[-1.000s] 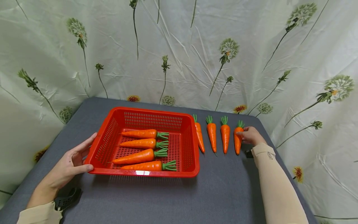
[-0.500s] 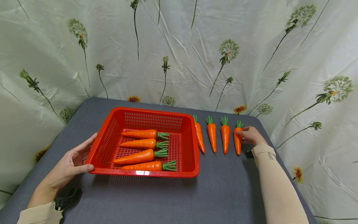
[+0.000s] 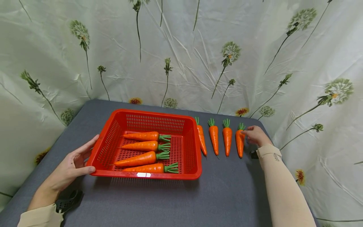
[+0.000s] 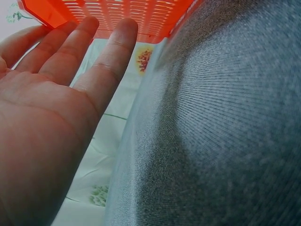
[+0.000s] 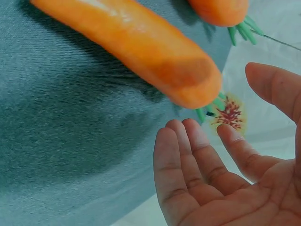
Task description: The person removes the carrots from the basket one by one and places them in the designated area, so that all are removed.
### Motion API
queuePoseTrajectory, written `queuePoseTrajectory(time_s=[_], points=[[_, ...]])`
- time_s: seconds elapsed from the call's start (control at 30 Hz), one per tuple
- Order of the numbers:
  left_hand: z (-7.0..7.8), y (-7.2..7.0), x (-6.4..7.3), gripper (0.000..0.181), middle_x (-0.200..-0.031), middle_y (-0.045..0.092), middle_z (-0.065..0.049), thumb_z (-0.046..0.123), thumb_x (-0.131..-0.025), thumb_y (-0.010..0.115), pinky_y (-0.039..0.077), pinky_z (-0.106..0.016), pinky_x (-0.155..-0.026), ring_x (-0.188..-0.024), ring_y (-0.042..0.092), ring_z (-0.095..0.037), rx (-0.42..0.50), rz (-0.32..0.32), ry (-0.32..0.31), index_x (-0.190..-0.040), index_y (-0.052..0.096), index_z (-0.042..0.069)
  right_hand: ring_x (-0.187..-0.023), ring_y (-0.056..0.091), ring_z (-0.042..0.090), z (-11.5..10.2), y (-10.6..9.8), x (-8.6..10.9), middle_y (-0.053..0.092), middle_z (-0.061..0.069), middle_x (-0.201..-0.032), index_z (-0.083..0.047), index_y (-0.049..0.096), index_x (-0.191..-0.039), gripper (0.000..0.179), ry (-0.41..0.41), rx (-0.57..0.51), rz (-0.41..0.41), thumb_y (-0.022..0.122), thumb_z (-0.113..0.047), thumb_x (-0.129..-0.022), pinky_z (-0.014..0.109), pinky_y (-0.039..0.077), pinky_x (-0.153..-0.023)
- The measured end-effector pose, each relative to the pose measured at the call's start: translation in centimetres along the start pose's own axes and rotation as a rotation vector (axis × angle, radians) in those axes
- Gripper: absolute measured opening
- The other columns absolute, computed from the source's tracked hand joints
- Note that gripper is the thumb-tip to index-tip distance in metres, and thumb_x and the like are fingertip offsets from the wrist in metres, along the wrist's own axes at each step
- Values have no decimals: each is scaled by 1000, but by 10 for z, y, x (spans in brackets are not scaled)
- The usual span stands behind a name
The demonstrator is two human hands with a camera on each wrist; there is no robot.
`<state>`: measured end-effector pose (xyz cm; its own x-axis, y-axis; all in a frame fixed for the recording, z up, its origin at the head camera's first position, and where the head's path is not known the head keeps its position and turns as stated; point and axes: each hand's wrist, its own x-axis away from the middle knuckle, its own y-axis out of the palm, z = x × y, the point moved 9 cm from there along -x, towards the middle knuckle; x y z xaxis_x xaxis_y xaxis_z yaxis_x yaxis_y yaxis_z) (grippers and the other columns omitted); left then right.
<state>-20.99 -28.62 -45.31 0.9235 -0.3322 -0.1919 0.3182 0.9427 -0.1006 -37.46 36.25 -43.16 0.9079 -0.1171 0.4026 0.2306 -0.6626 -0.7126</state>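
My left hand (image 3: 66, 168) is at the left end of a red plastic basket (image 3: 146, 175). Its thumb touches the near corner of the rim, and its straight fingers (image 4: 80, 49) meet the outside wall. Inside, several orange carrots with green tops, such as the front carrot (image 3: 144, 168), lie side by side, tips leftward. Right of the basket stretches a row of upright-laid carrots, including a middle carrot (image 3: 227, 142). My right hand (image 3: 256, 135) is beside the rightmost carrot (image 3: 239, 143), its fingers spread and holding nothing. The right wrist view shows a gap between the fingertips and that carrot (image 5: 155, 52).
A dark grey cloth (image 3: 170, 205) covers the table. Behind it hangs a pale curtain (image 3: 181, 63) printed with dandelions. The basket overlaps the leftmost carrot (image 3: 201, 138) of the row in the head view.
My right hand has let go of the rightmost carrot and drawn slightly away to the right. That carrot has straightened a little. The left hand and the basket have stayed put.
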Motion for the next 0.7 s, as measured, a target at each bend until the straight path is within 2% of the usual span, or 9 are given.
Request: queuePoseTrajectory(time_s=[0.03, 0.17, 0.3, 0.53, 0.7], points=[[0, 0, 0, 92, -158, 38, 5, -15, -86, 60, 60, -29, -84, -127, 56, -2, -1, 0, 2, -162, 17, 13, -128, 50, 46, -3, -1, 1, 31, 36, -151, 13, 24, -152, 72, -10, 11, 4, 51, -32, -102, 45, 52, -101], [1, 0, 0, 92, -158, 37, 5, -15, -86, 60, 60, -29, -85, -127, 55, -2, -3, -2, 5, -162, 17, 13, -127, 51, 45, -17, -3, 5, 35, 36, -150, 11, 23, -153, 72, -53, 18, 9, 51, -33, -103, 45, 52, -100], [1, 0, 1, 92, -158, 38, 5, -15, -86, 60, 60, -28, -85, -127, 55, -2, -4, -1, 8, -162, 17, 13, -137, 44, 47, -33, -2, 7, 29, 35, -154, 8, 21, -155, 73, -82, -15, 1, 51, -35, -104, 52, 45, -110], [-2, -1, 0, 92, -158, 37, 8, -14, -86, 61, 60, -28, -85, -127, 54, -1, -22, 5, -13, -162, 18, 16, -139, 42, 46, -59, 0, 13, 33, 32, -154, 3, 24, -156, 73, -119, -18, -7, 51, -41, -103, 52, 42, -112], [0, -1, 0, 91, -158, 37, 9, -13, -87, 61, 59, -27, -86, -129, 53, 0, -15, -5, 3, -162, 18, 14, -138, 46, 43, -78, 3, 17, 35, 29, -154, 1, 27, -155, 73, -162, -39, -22, 53, -42, -103, 53, 41, -113]])
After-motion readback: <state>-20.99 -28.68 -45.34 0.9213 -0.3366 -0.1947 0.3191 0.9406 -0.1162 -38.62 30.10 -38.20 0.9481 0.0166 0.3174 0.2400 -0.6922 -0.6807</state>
